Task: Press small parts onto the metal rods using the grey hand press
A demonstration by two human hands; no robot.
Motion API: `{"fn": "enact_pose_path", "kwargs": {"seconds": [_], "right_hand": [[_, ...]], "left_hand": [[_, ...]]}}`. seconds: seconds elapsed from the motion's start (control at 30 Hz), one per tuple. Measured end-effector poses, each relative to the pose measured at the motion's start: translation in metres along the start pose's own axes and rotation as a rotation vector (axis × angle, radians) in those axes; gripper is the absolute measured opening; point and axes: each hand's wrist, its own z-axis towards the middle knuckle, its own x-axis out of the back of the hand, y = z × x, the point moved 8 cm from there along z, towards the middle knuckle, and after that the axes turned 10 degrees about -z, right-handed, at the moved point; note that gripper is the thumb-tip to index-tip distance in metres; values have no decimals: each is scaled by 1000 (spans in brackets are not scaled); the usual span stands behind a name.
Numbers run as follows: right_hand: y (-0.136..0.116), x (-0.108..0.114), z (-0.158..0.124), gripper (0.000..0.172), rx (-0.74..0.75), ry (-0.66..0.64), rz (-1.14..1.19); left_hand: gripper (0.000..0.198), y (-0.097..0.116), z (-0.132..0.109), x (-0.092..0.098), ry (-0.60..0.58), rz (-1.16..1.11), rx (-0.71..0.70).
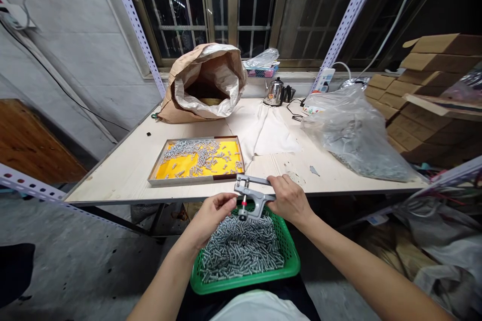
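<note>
My right hand (289, 199) is wrapped round the handles of silver snap-fastener pliers (259, 201), with a spring and a red ring near the jaw end. At the left of the jaws, my left hand (213, 216) has thumb and forefinger pinched together. Whatever the fingertips hold is too small to make out. Below both hands, a green plastic basket (244, 286) rests on my lap, filled with small silver screw-like metal pieces (241, 251). On the table just beyond stands a shallow tray (188, 182) with a yellow lining, where many similar pieces (203, 155) lie scattered and heaped.
An open paper sack (169, 103) lies on the table (120, 170) at the back. Behind are a steel kettle (274, 93) and a white cloth (274, 135). A clear plastic bag (361, 135) sits at right, beside stacked cardboard boxes (429, 80). Perforated metal posts (346, 15) frame the table.
</note>
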Motion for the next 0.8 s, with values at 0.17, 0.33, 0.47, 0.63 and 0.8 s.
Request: {"fn": "enact_pose_path", "kwargs": {"seconds": [0.17,0.33,0.47,0.63,0.8], "right_hand": [[-5,-18,9,10,82,-93,-26],[-5,-5,15,19,34,-48,-61],[-4,12,13,24,-16,56,-65],[-9,24,0,34,-46,211,-6],[0,14,-25,47,-164,202,-29]], "left_hand": [[56,-9,-2,10,156,-146,10],[49,-19,-2,-1,130,-116,46],[29,-20,-3,-5,75,-14,27],[17,-19,-2,-4,115,36,-75],[17,-14,-15,8,345,31,-310]]}}
